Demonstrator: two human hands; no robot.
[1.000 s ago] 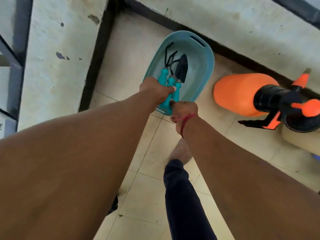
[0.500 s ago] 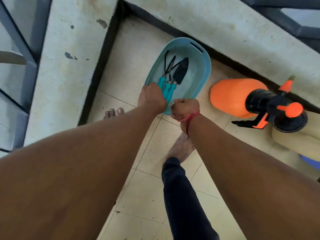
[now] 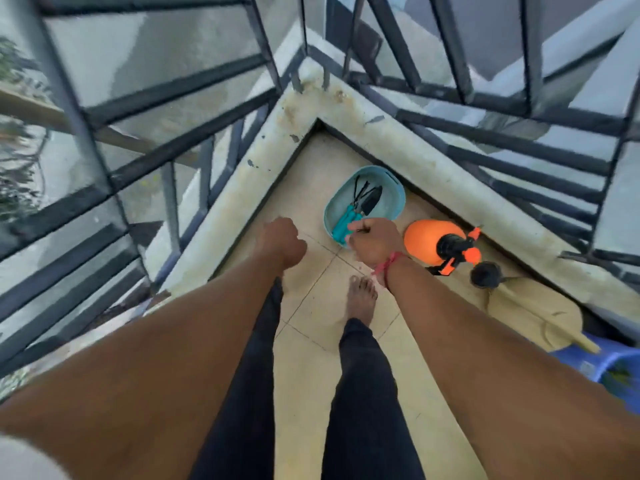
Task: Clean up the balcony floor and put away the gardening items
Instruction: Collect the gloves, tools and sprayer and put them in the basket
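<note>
Left hand (image 3: 282, 242): fingers curled into a loose fist and gripping nothing, over the cream tiled floor (image 3: 304, 341).

Right hand (image 3: 374, 240): fingers curled inward. It cannot be told whether they pinch anything. 1 red thread (image 3: 391, 262) circles its wrist.

1 teal oval plastic basket (image 3: 394, 199) sits on the floor in the balcony corner, just beyond the right fingertips, which overlap its near rim in this view.

The teal-handled garden tools (image 3: 346, 218) lie inside the basket, handles towards the fingers. 2 black heads are readable, 1 claw and 1 trowel. The handle count is unclear.

1 orange plastic spray bottle with a black pump head (image 3: 427, 239) lies on its side, right of the right fingers and beside the basket.

1 blue plastic container (image 3: 602, 368) is further right, well apart.
</note>
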